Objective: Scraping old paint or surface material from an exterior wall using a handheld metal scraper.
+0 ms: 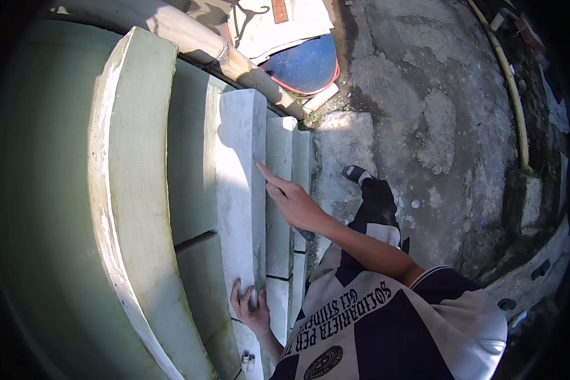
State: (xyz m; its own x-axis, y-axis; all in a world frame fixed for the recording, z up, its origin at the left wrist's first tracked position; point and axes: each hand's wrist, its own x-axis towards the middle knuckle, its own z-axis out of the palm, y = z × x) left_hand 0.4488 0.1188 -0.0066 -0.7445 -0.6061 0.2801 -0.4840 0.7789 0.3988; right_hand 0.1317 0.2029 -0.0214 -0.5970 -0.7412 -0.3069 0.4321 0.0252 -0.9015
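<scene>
A long white-painted ledge (239, 209) stands out from the pale green wall in front of me. My left hand (252, 309) rests on its near end, fingers spread over the top face. Farther along, my right hand (290, 201) is at the ledge's right edge, its index finger stretched along the side and the other fingers curled. A dark rounded end (305, 234) pokes out below that hand, in line with the finger; it looks like a handle, but the rest is hidden. Two small white cylinders (248, 362) stand close to my left wrist.
A thick bamboo pole (202, 47) slants across the top left. Beyond it is a blue tub (307, 63) partly covered by a white sheet (285, 28). Rough concrete ground (424, 126) stretches to the right, with a thin pole (513, 95) along its far side. A sandalled foot (356, 173) is on the concrete.
</scene>
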